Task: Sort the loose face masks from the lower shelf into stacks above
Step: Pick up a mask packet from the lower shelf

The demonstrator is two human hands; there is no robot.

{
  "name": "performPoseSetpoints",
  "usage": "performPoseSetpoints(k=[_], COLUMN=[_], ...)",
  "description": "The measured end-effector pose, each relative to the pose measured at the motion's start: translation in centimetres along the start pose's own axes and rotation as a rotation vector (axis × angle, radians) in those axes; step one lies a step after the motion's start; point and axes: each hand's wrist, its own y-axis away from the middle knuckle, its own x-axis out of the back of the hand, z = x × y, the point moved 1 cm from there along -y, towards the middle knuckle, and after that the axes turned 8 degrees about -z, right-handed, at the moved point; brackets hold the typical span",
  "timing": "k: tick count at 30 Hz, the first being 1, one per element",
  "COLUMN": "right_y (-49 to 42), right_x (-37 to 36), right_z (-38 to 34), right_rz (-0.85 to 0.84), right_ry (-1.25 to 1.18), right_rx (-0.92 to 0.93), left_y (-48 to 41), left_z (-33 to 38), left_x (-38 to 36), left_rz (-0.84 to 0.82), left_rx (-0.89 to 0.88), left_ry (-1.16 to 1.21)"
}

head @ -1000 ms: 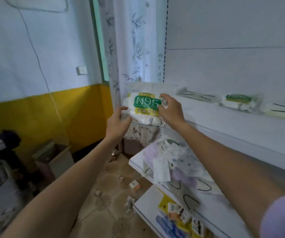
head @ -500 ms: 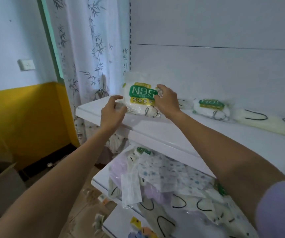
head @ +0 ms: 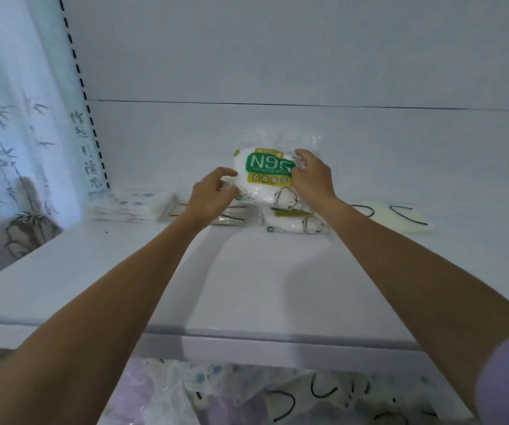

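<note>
Upright, N95 pack [head: 262,174] between left fingers [head: 225,173], right fingers [head: 304,157]

Both arms fwd; L hand [head: 213,194], R hand [head: 311,176], fingers [head: 304,155] curled.

Mask pack [head: 262,176] — glossy crinkled plastic; shelf [head: 247,289] — smooth, matt.

Left hand [head: 213,194] and right hand [head: 311,179] on N95 mask pack [head: 262,176] above second pack [head: 293,221] on white shelf [head: 247,286]
</note>
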Motion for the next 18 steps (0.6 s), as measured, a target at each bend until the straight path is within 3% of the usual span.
performPoseSetpoints(k=[5, 9, 12, 15, 18], right_y=[-0.7, -1.1, -1.0, -0.6, 0.7], right_x=[2.6, 1.5, 0.6, 0.5, 0.5], right_z=[2.7, 5.1, 6.0, 6.0, 5.5], right_rz=[0.045, -0.12, -0.212, -0.128, 0.064], right_ry=[0.128, 0.315, 0.469, 0.552, 0.679], right_rx=[-0.095, -0.262, -0.426, -0.449, -0.308], left_y=[-1.7, -1.8, -1.9, -2.0, -2.0], left_z=[0.9, 0.1, -0.1, -0.7, -1.2], left_x=[-3.7, -5.3, -5.5, -5.4, -5.0], left_rz=[-0.202, -0.318, -0.364, -0.362, -0.316], left_rx=[-0.119, -0.193, -0.201, -0.199, -0.171], left_ry=[-0.096, -0.493, -0.52, -0.509, -0.462])
